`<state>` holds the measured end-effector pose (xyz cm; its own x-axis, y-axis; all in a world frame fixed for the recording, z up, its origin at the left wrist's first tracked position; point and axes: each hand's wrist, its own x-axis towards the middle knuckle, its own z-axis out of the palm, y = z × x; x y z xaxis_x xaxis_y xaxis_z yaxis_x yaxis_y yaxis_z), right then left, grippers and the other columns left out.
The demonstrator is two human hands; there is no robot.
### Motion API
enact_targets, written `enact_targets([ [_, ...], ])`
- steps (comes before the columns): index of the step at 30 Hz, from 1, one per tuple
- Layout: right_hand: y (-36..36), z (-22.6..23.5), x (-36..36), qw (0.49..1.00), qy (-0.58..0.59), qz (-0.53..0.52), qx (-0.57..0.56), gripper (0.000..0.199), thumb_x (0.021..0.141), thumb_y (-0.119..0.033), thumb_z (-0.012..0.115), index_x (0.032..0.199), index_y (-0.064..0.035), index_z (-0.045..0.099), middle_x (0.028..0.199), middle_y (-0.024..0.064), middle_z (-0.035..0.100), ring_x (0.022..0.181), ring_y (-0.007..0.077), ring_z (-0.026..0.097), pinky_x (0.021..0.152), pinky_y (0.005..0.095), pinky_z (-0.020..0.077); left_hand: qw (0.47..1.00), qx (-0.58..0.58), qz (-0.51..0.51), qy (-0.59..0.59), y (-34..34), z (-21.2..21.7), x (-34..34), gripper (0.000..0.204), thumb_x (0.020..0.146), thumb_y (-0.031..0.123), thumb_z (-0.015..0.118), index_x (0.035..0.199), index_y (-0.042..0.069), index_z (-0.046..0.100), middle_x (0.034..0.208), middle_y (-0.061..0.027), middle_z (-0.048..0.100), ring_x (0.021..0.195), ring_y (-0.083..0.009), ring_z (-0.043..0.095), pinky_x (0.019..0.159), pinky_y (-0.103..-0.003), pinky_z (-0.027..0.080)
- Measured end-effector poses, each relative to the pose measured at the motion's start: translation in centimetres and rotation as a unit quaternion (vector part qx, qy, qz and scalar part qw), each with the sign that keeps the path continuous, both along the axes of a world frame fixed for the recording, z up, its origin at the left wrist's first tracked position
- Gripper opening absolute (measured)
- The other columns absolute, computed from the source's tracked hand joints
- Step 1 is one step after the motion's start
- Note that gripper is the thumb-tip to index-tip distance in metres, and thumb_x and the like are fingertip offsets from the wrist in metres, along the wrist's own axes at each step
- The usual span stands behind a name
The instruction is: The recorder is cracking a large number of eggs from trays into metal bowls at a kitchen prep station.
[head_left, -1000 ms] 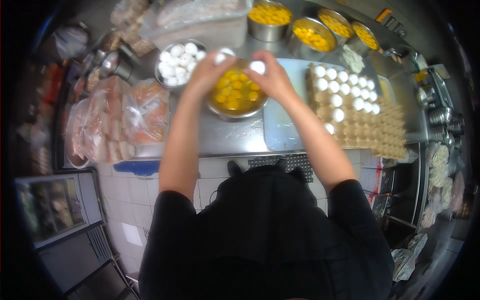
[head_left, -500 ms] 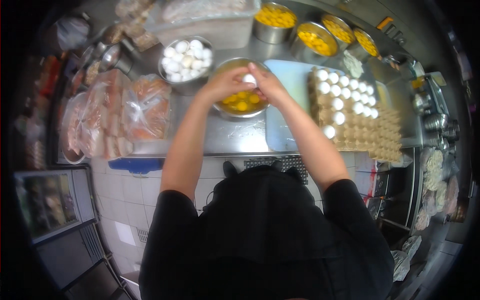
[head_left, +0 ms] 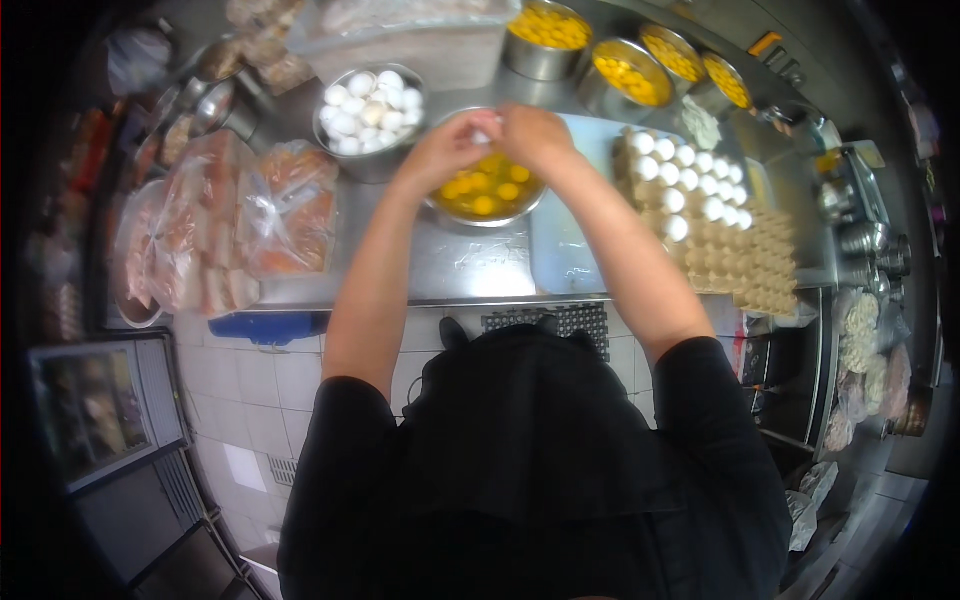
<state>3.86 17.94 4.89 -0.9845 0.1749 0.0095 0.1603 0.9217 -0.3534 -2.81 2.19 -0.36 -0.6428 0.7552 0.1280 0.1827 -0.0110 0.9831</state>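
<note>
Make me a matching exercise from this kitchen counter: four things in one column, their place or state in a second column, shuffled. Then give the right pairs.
Things:
1. Steel bowl of yolks
2. Bowl of white shells
3. Egg tray
4. Clear bags

Places or states:
A. At the left end of the counter, tied shut
B. Right of the hands, partly filled with white eggs
C. Directly under both hands
D. Left of the left hand, heaped with white

The right hand meets the left over an egg.

Pairs: 1-C, 2-D, 3-B, 4-A

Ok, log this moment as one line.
left hand + right hand: together on white egg | over bowl of yolks | shell bowl left | egg trays right
</note>
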Motion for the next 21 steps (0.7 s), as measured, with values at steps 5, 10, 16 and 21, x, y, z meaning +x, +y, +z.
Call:
enact_targets([
  [5, -2.7, 0.7, -2.0, 0.976, 0.081, 0.026, -0.199, 0.074, 0.092, -0.064, 0.044, 0.124, 0.0016, 0.056, 0.113, 0.0242, 0.065, 0.105, 0.0386, 0.063, 0.090, 0.0429, 0.0497, 0.990, -0.027, 0.106, 0.084, -1.6, 0.5, -2.8, 0.046, 0.087, 0.001, 0.064, 0.131, 0.006, 0.052, 0.109, 0.0017, 0.062, 0.083, -0.0039, 0.054, 0.073, -0.021, 0.047],
  [10, -3.4, 2.4, 1.0, 0.951, 0.111, -0.005, -0.287, 0.067, 0.092, -0.053, 0.056, 0.137, -0.0035, 0.048, 0.122, 0.0216, 0.062, 0.104, 0.0331, 0.063, 0.092, 0.0380, 0.0485, 0.926, -0.134, 0.258, 0.241, -4.9, 4.2, -6.8, 0.052, 0.082, 0.012, 0.072, 0.131, 0.004, 0.054, 0.115, -0.0133, 0.064, 0.106, -0.0234, 0.062, 0.089, -0.033, 0.049],
  [16, 3.8, -0.9, 9.6, 0.969, 0.141, -0.058, -0.192, 0.054, 0.091, -0.047, 0.060, 0.127, -0.0064, 0.057, 0.113, 0.0187, 0.064, 0.099, 0.0319, 0.064, 0.088, 0.0410, 0.0503, 0.792, -0.218, 0.397, 0.409, -6.2, 5.0, -8.7, 0.058, 0.078, 0.026, 0.077, 0.128, 0.004, 0.058, 0.116, -0.0195, 0.064, 0.103, -0.0312, 0.062, 0.091, -0.039, 0.048],
  [21, 14.2, 0.2, 18.5, 0.955, 0.003, -0.296, -0.013, 0.036, 0.088, -0.039, 0.060, 0.107, -0.0077, 0.064, 0.109, 0.0186, 0.066, 0.098, 0.0343, 0.064, 0.084, 0.0443, 0.0506, 0.964, -0.120, 0.083, 0.220, 7.2, 5.6, 5.5, 0.036, 0.085, 0.025, 0.072, 0.116, 0.007, 0.064, 0.105, -0.0066, 0.065, 0.083, -0.0152, 0.061, 0.075, -0.030, 0.050],
])
